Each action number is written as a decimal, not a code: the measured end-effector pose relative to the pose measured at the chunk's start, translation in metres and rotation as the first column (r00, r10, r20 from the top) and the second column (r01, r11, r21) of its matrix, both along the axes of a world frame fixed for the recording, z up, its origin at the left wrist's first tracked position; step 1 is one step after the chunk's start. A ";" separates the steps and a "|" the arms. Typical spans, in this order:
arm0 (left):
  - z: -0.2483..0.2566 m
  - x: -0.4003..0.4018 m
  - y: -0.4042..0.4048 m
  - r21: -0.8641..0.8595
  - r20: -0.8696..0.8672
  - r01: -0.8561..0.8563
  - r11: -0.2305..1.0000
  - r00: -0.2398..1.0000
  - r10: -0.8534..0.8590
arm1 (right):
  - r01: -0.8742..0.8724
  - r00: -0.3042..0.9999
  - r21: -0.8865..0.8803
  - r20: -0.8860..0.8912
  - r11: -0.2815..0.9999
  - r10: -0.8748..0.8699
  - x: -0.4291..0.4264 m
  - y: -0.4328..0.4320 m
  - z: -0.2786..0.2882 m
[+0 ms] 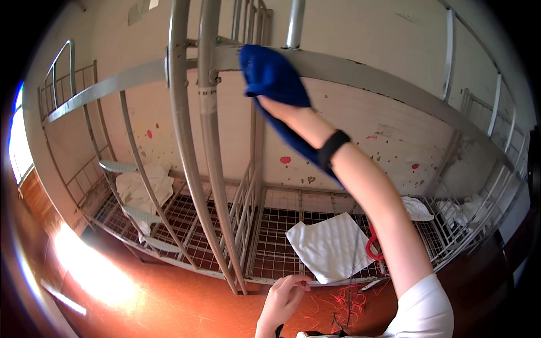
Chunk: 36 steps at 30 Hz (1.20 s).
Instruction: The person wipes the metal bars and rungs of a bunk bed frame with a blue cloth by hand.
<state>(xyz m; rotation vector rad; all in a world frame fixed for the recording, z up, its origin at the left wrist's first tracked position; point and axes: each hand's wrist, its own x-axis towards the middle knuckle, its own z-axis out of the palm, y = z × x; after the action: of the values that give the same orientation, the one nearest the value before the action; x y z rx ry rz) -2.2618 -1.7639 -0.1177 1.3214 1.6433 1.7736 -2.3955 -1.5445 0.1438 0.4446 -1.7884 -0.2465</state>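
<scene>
My right hand is hidden beneath a blue cloth point(274, 76), which lies against the upper side rail point(346, 72) of a metal bunk bed, close to the corner posts point(209, 110). A long end of the cloth hangs down behind my forearm. Because the cloth covers the fingers, their grip does not show. Low in the view, my left hand point(287, 298) is raised in front of the lower bunk's edge, fingers loosely curled, with no object visible in it. A white cloth point(331, 249) lies on the wire mesh of the lower bunk, beside a red cord coil point(374, 249).
Another bunk with ladder steps point(118, 166) and a crumpled pale cloth point(146, 186) stands at left. Tangled red string point(346, 302) lies on the orange floor point(181, 304) below the lower bunk. More white fabric point(416, 209) rests on the mesh at right. Two upright posts rise left of my right hand.
</scene>
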 end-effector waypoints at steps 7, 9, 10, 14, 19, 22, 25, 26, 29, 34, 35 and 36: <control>-0.017 0.009 0.008 -0.028 0.019 -0.001 1.000 1.000 0.002 | -0.127 0.991 -0.177 0.024 0.976 0.133 0.018 0.021 -0.014; -0.019 0.017 0.016 -0.021 0.027 0.024 1.000 0.999 -0.023 | 0.042 0.998 -0.168 0.057 0.985 -0.033 0.045 0.047 -0.016; -0.016 0.023 0.019 -0.010 0.034 0.039 0.999 0.999 -0.039 | 0.107 0.994 -0.142 0.050 0.984 -0.101 0.060 0.061 -0.017; -0.015 0.045 0.038 -0.066 -0.008 0.154 0.986 0.988 -0.155 | 0.244 0.970 -0.151 0.043 0.958 -0.240 0.137 0.105 -0.019; -0.015 0.078 0.068 -0.093 -0.066 0.301 0.949 0.949 -0.307 | 0.470 0.882 -0.190 0.144 0.862 -0.449 0.223 0.141 -0.027; -0.010 0.104 0.086 -0.132 -0.049 0.345 0.929 0.934 -0.354 | 0.586 0.809 -0.200 0.096 0.785 -0.579 0.272 0.183 -0.031; -0.013 0.119 0.102 -0.134 -0.060 0.378 0.916 0.919 -0.389 | 0.640 0.764 -0.210 0.072 0.739 -0.641 0.312 0.207 -0.034; -0.013 0.121 0.107 -0.137 -0.068 0.379 0.915 0.918 -0.390 | 0.645 0.759 -0.229 0.078 0.729 -0.647 0.320 0.210 -0.034; -0.015 0.134 0.121 -0.155 -0.069 0.396 0.905 0.910 -0.409 | 0.673 0.732 -0.180 0.018 0.718 -0.682 0.354 0.230 -0.035; -0.021 0.152 0.142 -0.202 -0.024 0.410 0.889 0.906 -0.423 | 0.748 0.636 -0.116 -0.155 0.653 -0.756 0.402 0.263 -0.034; -0.022 0.155 0.147 -0.215 -0.028 0.414 0.885 0.903 -0.429 | 0.758 0.619 -0.116 -0.181 0.642 -0.764 0.413 0.268 -0.034; -0.021 0.159 0.151 -0.232 -0.031 0.418 0.878 0.899 -0.436 | 0.810 0.553 -0.119 -0.172 0.574 -0.815 0.423 0.274 -0.036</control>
<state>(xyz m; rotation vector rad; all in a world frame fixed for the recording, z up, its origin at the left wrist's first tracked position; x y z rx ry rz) -2.1029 -1.6130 -0.1386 1.5253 1.3983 1.2549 -1.9720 -1.2706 0.1073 -0.4839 -1.6641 -0.8944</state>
